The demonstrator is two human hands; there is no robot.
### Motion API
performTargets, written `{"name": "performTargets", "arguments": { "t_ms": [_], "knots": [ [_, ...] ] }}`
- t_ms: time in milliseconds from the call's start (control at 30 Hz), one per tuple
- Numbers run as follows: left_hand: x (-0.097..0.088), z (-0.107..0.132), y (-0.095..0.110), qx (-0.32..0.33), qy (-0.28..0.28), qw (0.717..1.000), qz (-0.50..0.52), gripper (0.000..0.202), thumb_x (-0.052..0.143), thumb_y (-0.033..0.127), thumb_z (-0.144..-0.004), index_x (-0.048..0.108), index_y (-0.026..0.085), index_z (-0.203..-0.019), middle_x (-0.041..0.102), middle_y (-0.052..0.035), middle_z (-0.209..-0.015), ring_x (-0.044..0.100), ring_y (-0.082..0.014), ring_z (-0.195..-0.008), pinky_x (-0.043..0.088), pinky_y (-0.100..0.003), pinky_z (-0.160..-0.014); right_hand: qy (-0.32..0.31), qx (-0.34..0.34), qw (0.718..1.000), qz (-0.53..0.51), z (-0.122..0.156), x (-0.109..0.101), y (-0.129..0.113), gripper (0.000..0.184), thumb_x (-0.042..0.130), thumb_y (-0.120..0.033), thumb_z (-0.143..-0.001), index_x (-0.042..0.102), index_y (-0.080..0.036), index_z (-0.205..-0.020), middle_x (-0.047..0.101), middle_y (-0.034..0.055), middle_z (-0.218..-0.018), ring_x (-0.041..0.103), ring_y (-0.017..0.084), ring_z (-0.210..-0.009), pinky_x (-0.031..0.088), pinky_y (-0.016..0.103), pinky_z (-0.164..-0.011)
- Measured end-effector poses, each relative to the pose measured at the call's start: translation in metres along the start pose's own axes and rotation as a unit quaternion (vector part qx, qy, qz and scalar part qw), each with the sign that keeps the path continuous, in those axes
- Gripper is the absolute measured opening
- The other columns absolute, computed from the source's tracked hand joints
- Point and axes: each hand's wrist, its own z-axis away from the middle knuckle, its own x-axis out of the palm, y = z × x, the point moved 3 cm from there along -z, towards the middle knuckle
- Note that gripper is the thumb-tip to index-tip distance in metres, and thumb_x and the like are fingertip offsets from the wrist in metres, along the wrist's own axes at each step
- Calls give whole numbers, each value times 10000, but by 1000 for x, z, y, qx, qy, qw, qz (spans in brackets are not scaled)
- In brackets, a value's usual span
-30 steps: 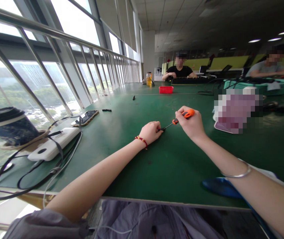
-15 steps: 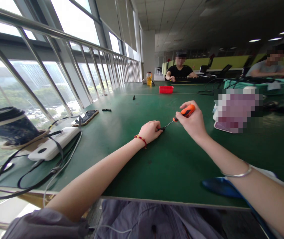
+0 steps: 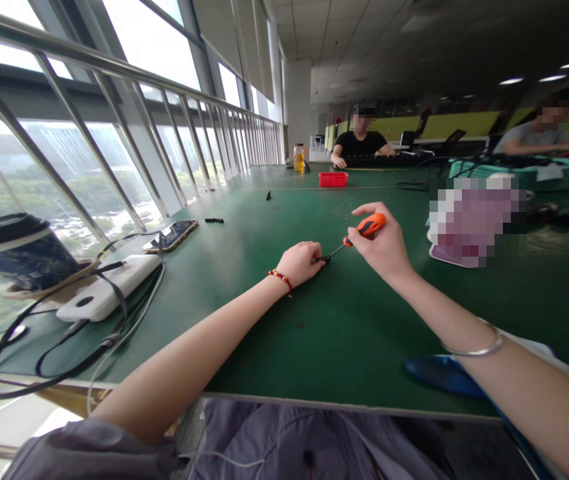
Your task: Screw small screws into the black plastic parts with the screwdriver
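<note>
On the green tabletop [image 3: 264, 320], my left hand [image 3: 302, 262] is closed around a small black part [image 3: 324, 259], most of which my fingers hide. My right hand [image 3: 382, 241] grips a screwdriver [image 3: 370, 225] with an orange and black handle, its index finger raised off the handle. The thin metal shaft slants down to the left, and its tip meets the black part beside my left fingertips. What kind of part it is I cannot make out.
A white power bank-like block [image 3: 109, 288] with cables, a phone [image 3: 177, 233] and a dark cup [image 3: 19, 257] lie left. Small black pieces [image 3: 214, 220] and a red box [image 3: 333, 180] are farther off. Right are a pixelated pink object [image 3: 457, 257] and a teal basket [image 3: 514, 175]. Two people sit beyond.
My right hand's grip has shifted on the screwdriver, whose handle has turned and dipped slightly left. My left hand stays put. The far person's hand has lowered to the table.
</note>
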Motion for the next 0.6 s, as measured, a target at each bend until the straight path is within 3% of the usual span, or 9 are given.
{"name": "performTargets", "arguments": {
  "t_ms": [133, 433, 600],
  "knots": [
    [0, 0, 0, -1, 1, 1000, 0, 84, 565, 261, -766, 540, 191, -729, 599, -23, -782, 566, -176, -762, 437, -264, -660, 9, 5, 1000, -7, -1, 1, 6, 359, 630, -282, -663, 503, -224, -994, 548, -21, -755, 536, 147, -606, 451, 296, -598],
    [1, 0, -1, -1, 3, 1000, -2, 89, 567, 266, -767, 543, 186, -735, 602, -22, -784, 566, -172, -746, 434, -263, -651, 6, -81, 997, 12, 0, 3, 0, 131, 604, -284, -719, 659, -212, -813, 572, 75, -1071, 591, 221, -977, 472, 384, -869],
    [1, -1, -1, -3, 3, 1000, -4, 87, 569, 263, -764, 543, 185, -737, 602, -21, -777, 564, -172, -741, 431, -264, -646, 2, -121, 991, 49, 0, 4, -1, 158, 584, -287, -734, 689, -228, -837, 585, 73, -1176, 573, 247, -1055, 444, 428, -941]
  ]
}}
